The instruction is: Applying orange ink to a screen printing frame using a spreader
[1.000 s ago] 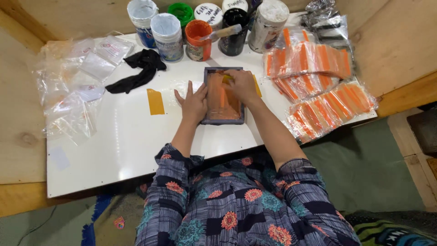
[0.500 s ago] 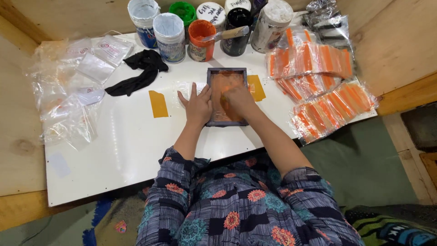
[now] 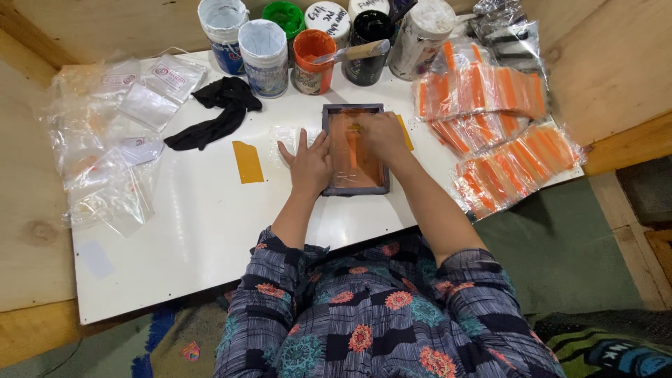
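Note:
A small grey-framed printing screen (image 3: 336,187) smeared with orange ink lies flat on the white table (image 3: 196,231). My left hand (image 3: 306,162) rests flat on the screen's left edge and the table beside it, fingers spread. My right hand (image 3: 378,134) is closed on a small squeegee (image 3: 352,150) that stands on the orange mesh near the screen's far half. A yellow-orange tape strip (image 3: 248,162) lies to the left of my left hand. A second yellow strip (image 3: 405,131) shows just right of the screen.
Several ink jars stand at the table's back: white tubs (image 3: 263,47), an orange one (image 3: 313,61) with a stick across it, a black one (image 3: 365,46). A black cloth (image 3: 217,110) lies back left. Clear plastic pouches (image 3: 105,147) are piled left; orange-printed pouches (image 3: 504,133) right.
My right hand has moved from the near part of the screen toward its far half. The view has shifted slightly. My left hand stays on the screen's left edge.

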